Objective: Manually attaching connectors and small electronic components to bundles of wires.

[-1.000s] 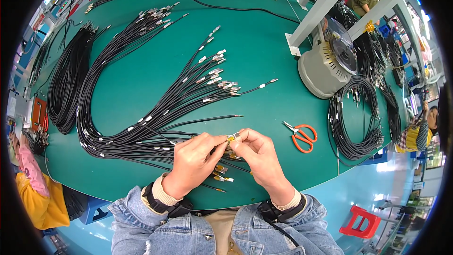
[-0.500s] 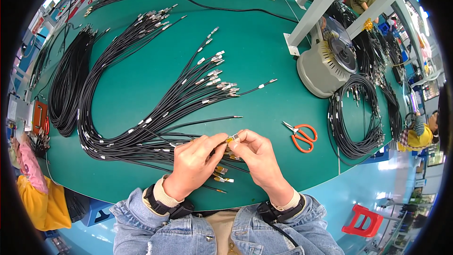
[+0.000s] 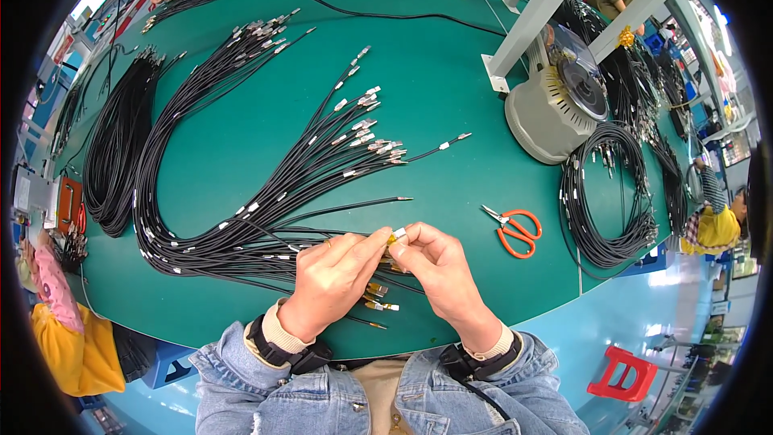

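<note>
Both hands meet near the front edge of the green table, fingers pinched around one small cable end (image 3: 395, 237) with a silvery tip and yellow tape. My left hand (image 3: 336, 278) closes on its left side, and my right hand (image 3: 439, 274) pinches the tip from the right. The cable behind it is hidden by my left hand. Under and beside the left hand run more black cables (image 3: 217, 242) with white labels and metal ends. Several yellow-taped cable ends (image 3: 378, 298) lie between my wrists. To the right rest orange-handled scissors (image 3: 517, 232), partly spread.
A grey round machine (image 3: 547, 117) stands by white metal posts (image 3: 527, 28) on the green table (image 3: 451, 56). Coiled cables (image 3: 600, 250) lie at right, another black bundle (image 3: 121, 145) at left. A red stool (image 3: 622, 373) is on the floor. Other people sit around the table.
My fingers have shifted very slightly around the cable end. The whole view has tilted a little; the cables and scissors lie as before.
</note>
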The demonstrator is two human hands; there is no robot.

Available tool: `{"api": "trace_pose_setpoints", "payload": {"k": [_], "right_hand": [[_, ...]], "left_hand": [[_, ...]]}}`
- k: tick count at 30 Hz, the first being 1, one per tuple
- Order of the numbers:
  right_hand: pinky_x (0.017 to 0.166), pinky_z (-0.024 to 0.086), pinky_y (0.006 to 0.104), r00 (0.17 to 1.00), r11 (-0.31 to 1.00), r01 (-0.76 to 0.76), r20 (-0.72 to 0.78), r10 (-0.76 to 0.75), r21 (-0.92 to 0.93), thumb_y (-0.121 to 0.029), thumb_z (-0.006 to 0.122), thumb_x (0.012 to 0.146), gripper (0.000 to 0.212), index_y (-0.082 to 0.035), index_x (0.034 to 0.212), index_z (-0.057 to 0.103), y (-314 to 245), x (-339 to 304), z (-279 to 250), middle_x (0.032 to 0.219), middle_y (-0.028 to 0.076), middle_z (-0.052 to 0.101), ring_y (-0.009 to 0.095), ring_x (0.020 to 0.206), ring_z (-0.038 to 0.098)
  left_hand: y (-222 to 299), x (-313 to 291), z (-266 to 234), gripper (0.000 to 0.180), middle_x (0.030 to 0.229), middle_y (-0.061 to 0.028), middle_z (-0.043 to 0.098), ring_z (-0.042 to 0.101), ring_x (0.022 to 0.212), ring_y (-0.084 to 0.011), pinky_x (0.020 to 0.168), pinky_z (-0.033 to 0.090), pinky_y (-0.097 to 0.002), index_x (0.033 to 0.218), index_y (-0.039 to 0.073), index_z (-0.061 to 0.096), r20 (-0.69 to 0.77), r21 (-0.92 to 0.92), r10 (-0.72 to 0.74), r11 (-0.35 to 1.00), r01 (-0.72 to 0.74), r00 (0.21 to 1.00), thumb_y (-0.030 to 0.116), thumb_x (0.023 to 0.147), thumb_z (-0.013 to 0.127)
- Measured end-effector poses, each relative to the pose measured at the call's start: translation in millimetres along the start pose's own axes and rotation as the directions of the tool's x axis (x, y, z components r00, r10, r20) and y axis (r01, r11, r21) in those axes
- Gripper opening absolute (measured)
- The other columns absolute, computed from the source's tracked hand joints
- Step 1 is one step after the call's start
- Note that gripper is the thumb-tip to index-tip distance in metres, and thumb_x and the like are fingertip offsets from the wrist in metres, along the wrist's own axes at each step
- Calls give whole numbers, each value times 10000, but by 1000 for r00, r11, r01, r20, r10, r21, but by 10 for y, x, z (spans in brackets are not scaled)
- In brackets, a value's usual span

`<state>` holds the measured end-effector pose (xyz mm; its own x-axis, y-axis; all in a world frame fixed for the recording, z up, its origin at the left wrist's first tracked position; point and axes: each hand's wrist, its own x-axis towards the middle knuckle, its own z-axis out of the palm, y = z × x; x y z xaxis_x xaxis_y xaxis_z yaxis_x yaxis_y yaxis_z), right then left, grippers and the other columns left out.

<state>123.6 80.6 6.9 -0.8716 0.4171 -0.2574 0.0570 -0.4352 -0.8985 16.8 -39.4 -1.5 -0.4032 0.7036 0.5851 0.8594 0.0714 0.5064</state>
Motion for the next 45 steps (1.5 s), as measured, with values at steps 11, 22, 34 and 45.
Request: {"api": "trace_pose_setpoints", "payload": {"k": [11,22,34,45], "right_hand": [[706,421,215,999,999,-46,25,47,-24,-97,583,878,141,14,965,572,-34,-68,-46,865,8,579,63,765,502],[775,445,228,999,1000,4,49,-3,-25,-57,601,869,77,14,899,591,54,-23,-74,899,20,575,82,839,552],[723,444,213,999,998,49,20,-48,-49,-34,606,861,45,9,854,595,19,-43,-5,857,2,541,67,786,539],[708,464,209,999,999,36,-3,-37,-33,-31,608,861,52,14,847,586,23,-15,10,863,11,548,69,794,551]], "left_hand": [[21,6,-13,271,665,-67,595,551,494,-159,429,425,-260,976,17,629,24,16,-35,999,35,999,-41,717,685],[45,34,16,176,654,-71,596,544,488,-132,416,414,-256,847,16,606,-82,-121,-93,989,83,992,-42,711,700],[57,-15,-8,106,680,-90,618,599,524,-215,456,464,-286,821,17,576,-24,-35,-94,995,93,995,5,763,663],[71,-6,-43,80,679,-99,623,614,539,-233,461,479,-302,827,24,557,48,-57,-152,986,155,987,39,807,633]]}}
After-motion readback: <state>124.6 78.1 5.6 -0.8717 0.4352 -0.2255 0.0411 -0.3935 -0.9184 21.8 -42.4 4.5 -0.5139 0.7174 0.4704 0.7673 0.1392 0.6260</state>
